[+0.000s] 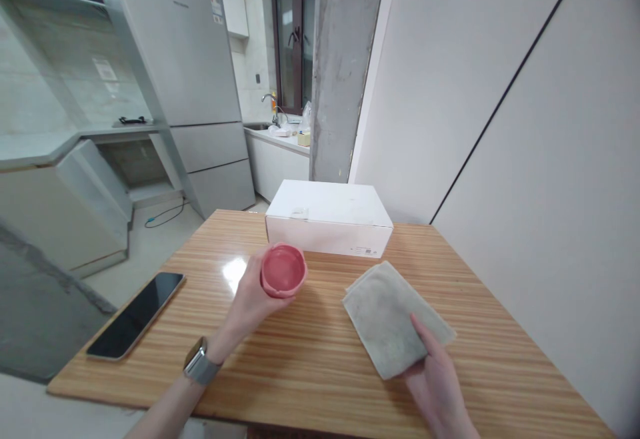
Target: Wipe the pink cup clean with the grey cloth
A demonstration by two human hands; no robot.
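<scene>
My left hand (250,295) grips a round pink cup (283,270) from below and the side, its open top tilted toward me. My right hand (435,385) rests at the near edge of a folded grey cloth (393,319), with the thumb on top and the fingers hidden beneath. The cloth lies on a striped wooden tabletop (150,372) and its far corner is lifted slightly. A grey-strapped smartwatch (201,361) sits on my left wrist.
A closed white cardboard box (329,219) stands at the table's far edge. A black smartphone (135,315) lies at the left. A white wall (525,159) runs along the right edge, and a fridge (185,85) and sink counter (275,142) stand beyond.
</scene>
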